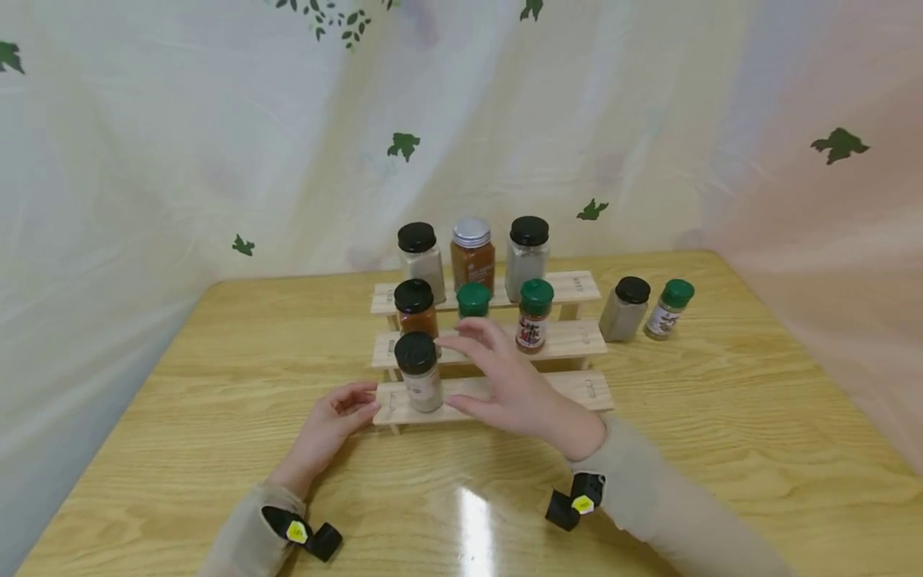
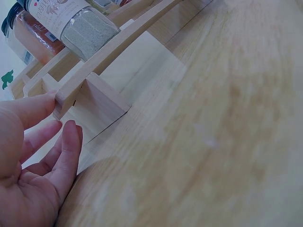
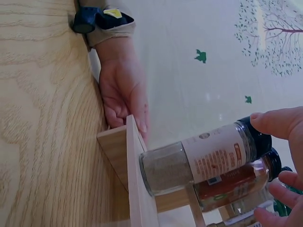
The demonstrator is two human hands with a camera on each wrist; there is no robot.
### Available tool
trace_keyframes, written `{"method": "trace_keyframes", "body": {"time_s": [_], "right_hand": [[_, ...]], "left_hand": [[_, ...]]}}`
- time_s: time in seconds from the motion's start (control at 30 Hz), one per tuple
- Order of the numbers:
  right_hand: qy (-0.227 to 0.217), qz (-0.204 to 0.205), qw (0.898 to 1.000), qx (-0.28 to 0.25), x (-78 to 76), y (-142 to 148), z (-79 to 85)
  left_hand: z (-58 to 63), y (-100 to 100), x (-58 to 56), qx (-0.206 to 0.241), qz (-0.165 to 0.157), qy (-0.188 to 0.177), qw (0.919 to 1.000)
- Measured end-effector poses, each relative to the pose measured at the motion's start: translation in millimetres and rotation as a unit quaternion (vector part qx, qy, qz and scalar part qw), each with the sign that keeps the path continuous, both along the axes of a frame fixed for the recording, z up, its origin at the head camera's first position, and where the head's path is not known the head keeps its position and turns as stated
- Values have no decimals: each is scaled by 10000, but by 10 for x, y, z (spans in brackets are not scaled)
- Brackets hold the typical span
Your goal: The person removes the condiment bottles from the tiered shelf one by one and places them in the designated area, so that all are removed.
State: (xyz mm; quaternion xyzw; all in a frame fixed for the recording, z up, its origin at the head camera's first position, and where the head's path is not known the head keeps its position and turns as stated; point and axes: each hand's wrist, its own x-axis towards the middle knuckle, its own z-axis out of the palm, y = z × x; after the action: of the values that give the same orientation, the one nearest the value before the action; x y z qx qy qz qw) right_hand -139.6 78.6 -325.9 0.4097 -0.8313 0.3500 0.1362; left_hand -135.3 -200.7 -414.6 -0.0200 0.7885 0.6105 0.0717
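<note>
On the near step (image 1: pixel 594 391) of the wooden rack (image 1: pixel 577 287), at its left end, the head view shows you the pale near jar (image 1: pixel 424 391) upright under its black lid (image 1: pixel 416 351), with your right hand (image 1: pixel 508 381) just to its right, thumb and fingers spread wide; you seem to have no hold of it, the gap probably suiting so broad a jar. Your left hand (image 1: pixel 333 426) is at the rack's left end, likely there to steady it, since a light stand could slide if nudged. A pale jar (image 1: pixel 623 314) and a green-lidded bottle (image 1: pixel 669 310) stand on the surface (image 1: pixel 216 361) right of the rack, perhaps set apart for free reach. Your right hand hides most of the green-lidded jar (image 1: pixel 473 300) on the middle step (image 1: pixel 577 340). From the left wrist, one digit (image 2: pixel 38 106) touches the step's end while other fingers (image 2: pixel 68 153) bend loosely near it; whether they grip, you cannot tell, and the near jar's lid is cut off. From the right wrist, your thumb (image 3: pixel 277 122) overlaps the lid, contact uncertain; the remaining fingers stand apart, cut off by the frame, and the label's (image 3: pixel 213 153) small print is unreadable.
</note>
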Motion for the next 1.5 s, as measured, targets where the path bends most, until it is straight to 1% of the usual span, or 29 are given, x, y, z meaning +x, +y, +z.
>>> {"method": "trace_keyframes", "body": {"time_s": [0.13,0.23,0.47,0.7,0.8,0.97,1.27,1.5], "right_hand": [[0,4,10000,31,-3,-57,10],[-90,-25,9999,46,0,-87,26],[-502,-82,9987,-15,3,-139,30],[-531,-79,9985,-73,0,-197,3],[-616,-81,9980,-111,-6,-217,-9],[-828,-111,9964,-116,-28,-255,-54],[-1081,-174,9939,-142,-31,-320,-139],[-1006,-95,9946,-250,-35,-354,-234]], "left_hand": [[6,4,1,-27,-49,-60,10000],[12,2,0,-26,-44,-73,10000],[19,3,2,-115,17,-105,9999],[19,12,23,-8,-15,-80,10000],[21,10,21,17,-21,-98,9999],[25,7,17,46,-40,-100,9999],[34,19,21,33,-14,-66,10000],[28,20,18,52,19,-82,10000]]}}
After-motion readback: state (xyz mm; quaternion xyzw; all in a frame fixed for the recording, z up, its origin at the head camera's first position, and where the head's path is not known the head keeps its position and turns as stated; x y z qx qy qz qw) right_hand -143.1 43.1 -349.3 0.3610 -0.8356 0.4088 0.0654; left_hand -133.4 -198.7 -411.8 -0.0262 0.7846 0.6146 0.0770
